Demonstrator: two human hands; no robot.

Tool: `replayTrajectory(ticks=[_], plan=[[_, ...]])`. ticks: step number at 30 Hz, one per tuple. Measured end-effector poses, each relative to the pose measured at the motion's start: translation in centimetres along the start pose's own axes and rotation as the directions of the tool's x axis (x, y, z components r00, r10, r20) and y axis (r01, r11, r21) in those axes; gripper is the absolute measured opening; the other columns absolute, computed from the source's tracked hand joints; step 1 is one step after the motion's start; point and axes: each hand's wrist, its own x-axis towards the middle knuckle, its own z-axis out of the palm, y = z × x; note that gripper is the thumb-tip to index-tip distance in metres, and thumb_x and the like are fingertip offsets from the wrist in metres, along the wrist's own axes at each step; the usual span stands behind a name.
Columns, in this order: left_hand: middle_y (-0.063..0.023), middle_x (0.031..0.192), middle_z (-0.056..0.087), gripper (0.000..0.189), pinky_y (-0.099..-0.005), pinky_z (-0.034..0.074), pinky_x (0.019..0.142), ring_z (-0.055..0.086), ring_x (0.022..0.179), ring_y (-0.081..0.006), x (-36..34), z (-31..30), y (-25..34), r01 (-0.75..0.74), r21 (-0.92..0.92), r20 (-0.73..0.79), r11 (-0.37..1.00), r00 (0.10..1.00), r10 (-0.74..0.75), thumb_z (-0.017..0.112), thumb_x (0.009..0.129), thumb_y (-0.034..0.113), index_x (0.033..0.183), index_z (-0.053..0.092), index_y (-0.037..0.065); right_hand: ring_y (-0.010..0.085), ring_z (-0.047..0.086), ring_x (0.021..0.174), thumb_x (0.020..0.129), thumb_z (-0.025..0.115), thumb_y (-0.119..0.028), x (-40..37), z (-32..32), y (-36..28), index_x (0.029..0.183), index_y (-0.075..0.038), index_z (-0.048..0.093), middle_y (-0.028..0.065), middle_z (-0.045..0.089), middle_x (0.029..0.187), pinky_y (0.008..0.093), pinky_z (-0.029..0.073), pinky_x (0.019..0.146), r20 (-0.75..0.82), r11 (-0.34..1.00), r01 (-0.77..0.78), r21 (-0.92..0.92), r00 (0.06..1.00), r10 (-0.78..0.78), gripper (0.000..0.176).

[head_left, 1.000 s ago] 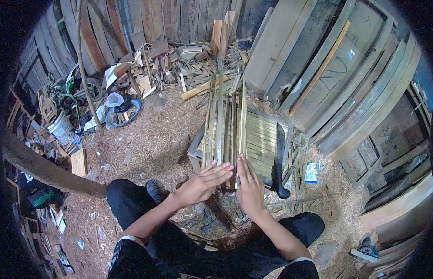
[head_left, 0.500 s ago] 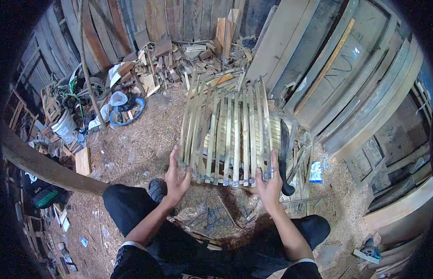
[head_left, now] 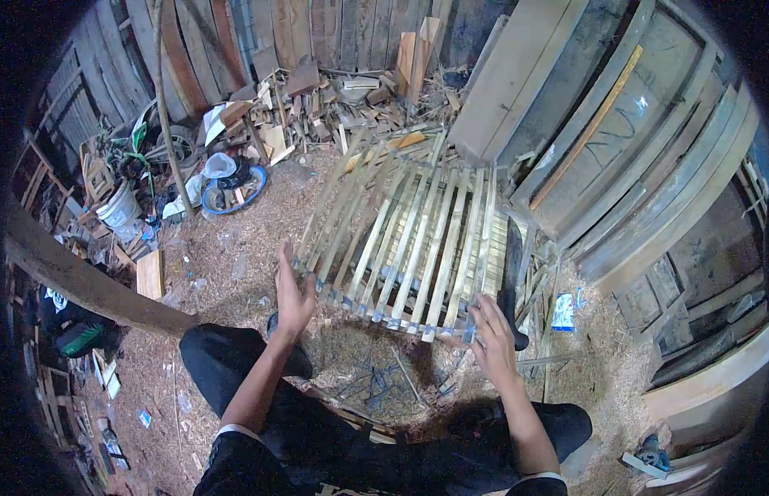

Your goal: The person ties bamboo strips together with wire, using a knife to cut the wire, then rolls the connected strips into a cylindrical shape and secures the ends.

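Observation:
A panel of thin wooden slats point(head_left: 417, 248), tied side by side along its near edge, is tilted in front of me between both hands. My left hand point(head_left: 295, 298) is at its near left corner, with the edge between thumb and upright fingers. At the near right corner, my right hand point(head_left: 492, 335) has its fingers bent over the last slat ends. More pale slats lie beneath and behind the panel, partly hidden by it. A long dark curved object point(head_left: 513, 281) rests just right of the panel.
Scrap wood point(head_left: 318, 116) is heaped by the back plank wall. Large boards point(head_left: 516, 83) lean at the right. A blue-rimmed basin point(head_left: 256, 194) and a white bucket point(head_left: 120, 211) stand left, near a pole point(head_left: 171, 140). A thick beam point(head_left: 95, 277) crosses the left side; a power tool point(head_left: 651, 453) lies lower right.
The panel has tilted and skewed, its near edge now dropping toward the right. My left hand has shifted slightly left; my right hand has moved right and down, its fingers curling over the corner.

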Motion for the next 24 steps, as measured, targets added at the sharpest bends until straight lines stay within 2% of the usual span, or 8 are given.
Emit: replayTrajectory(ticks=[5, 8, 11, 12, 16, 21, 23, 24], plan=[[-0.0269, 0.163, 0.023, 0.086, -0.0445, 0.021, 0.123, 0.026, 0.151, -0.0379, 1.7, -0.8, -1.0, -0.021, 0.043, 0.071, 0.999, 0.997, 0.018, 0.060, 0.088, -0.005, 0.159, 0.010, -0.002, 0.0333, 0.053, 0.133, 0.069, 0.070, 0.005, -0.2, 1.0, 0.0, 0.114, -0.006, 0.067, 0.0104, 0.063, 0.132, 0.0512, 0.042, 0.108, -0.068, 0.981, 0.194, -0.028, 0.978, -0.196, 0.046], [-0.0269, 0.163, 0.022, 0.089, -0.0442, 0.020, 0.124, 0.024, 0.152, -0.0378, 2.7, -0.8, -2.4, -0.016, 0.028, 0.125, 0.999, 0.992, 0.013, 0.063, 0.087, -0.003, 0.159, 0.009, -0.002, 0.0177, 0.057, 0.127, 0.075, 0.076, -0.006, -0.9, 2.4, -0.6, 0.104, -0.014, 0.071, -0.0001, 0.069, 0.116, 0.0476, 0.037, 0.112, -0.076, 0.913, 0.338, -0.227, 0.929, -0.363, 0.031], [-0.0266, 0.164, 0.019, 0.092, -0.0439, 0.018, 0.124, 0.022, 0.153, -0.0380, 4.0, -0.2, -4.1, -0.052, 0.042, 0.144, 0.998, 0.988, 0.045, 0.066, 0.086, -0.001, 0.159, 0.009, -0.002, 0.0187, 0.061, 0.121, 0.074, 0.079, -0.011, -1.3, 3.8, -1.2, 0.099, -0.017, 0.072, -0.0020, 0.070, 0.109, 0.0482, 0.038, 0.111, -0.125, 0.879, 0.468, -0.093, 0.870, -0.476, 0.027], [-0.0264, 0.164, 0.018, 0.094, -0.0442, 0.018, 0.125, 0.021, 0.153, -0.0384, 4.7, 0.1, -4.8, -0.083, 0.040, 0.159, 0.996, 0.984, 0.076, 0.067, 0.086, 0.003, 0.159, 0.008, -0.002, 0.0187, 0.064, 0.109, 0.076, 0.078, -0.016, -1.5, 4.9, -1.4, 0.095, -0.019, 0.071, -0.0022, 0.068, 0.099, 0.0441, 0.042, 0.105, -0.129, 0.845, 0.519, -0.131, 0.836, -0.533, 0.021], [-0.0262, 0.165, 0.017, 0.097, -0.0454, 0.017, 0.125, 0.020, 0.152, -0.0397, 7.8, 1.7, -6.2, -0.150, 0.092, 0.185, 0.984, 0.974, 0.131, 0.070, 0.085, 0.012, 0.160, 0.010, -0.001, 0.0159, 0.059, 0.091, 0.085, 0.069, -0.021, -0.4, 5.4, -4.6, 0.099, -0.019, 0.071, -0.0024, 0.060, 0.088, 0.0320, 0.046, 0.092, -0.029, 0.776, 0.630, -0.029, 0.775, -0.631, 0.015], [-0.0283, 0.162, 0.024, 0.090, -0.0480, 0.020, 0.124, 0.023, 0.151, -0.0427, 9.0, 4.0, -7.5, -0.163, 0.206, 0.121, 0.965, 0.983, 0.140, 0.068, 0.087, 0.018, 0.159, 0.018, -0.001, 0.0129, 0.056, 0.090, 0.088, 0.065, -0.024, -0.3, 7.9, -6.5, 0.104, -0.021, 0.071, -0.0057, 0.056, 0.089, 0.0310, 0.042, 0.082, 0.074, 0.776, 0.620, -0.114, 0.785, -0.616, 0.017], [-0.0288, 0.161, 0.027, 0.083, -0.0506, 0.021, 0.123, 0.024, 0.150, -0.0449, 6.8, 4.5, -5.4, -0.103, 0.032, 0.116, 0.994, 0.988, 0.099, 0.067, 0.089, 0.021, 0.156, 0.026, -0.003, 0.0118, 0.055, 0.093, 0.090, 0.063, -0.023, -0.3, 9.3, -6.8, 0.107, -0.022, 0.070, -0.0061, 0.057, 0.091, 0.0314, 0.042, 0.084, 0.071, 0.786, 0.593, -0.176, 0.804, -0.591, 0.018], [-0.0280, 0.161, 0.028, 0.071, -0.0518, 0.021, 0.122, 0.025, 0.149, -0.0454, 5.2, 5.5, -6.5, -0.107, 0.069, 0.136, 0.992, 0.986, 0.097, 0.066, 0.091, 0.023, 0.152, 0.038, 0.000, 0.0133, 0.055, 0.096, 0.090, 0.062, -0.021, -0.2, 9.6, -6.9, 0.111, -0.021, 0.070, -0.0044, 0.058, 0.094, 0.0328, 0.044, 0.087, 0.080, 0.793, 0.588, -0.163, 0.808, -0.583, 0.022]])
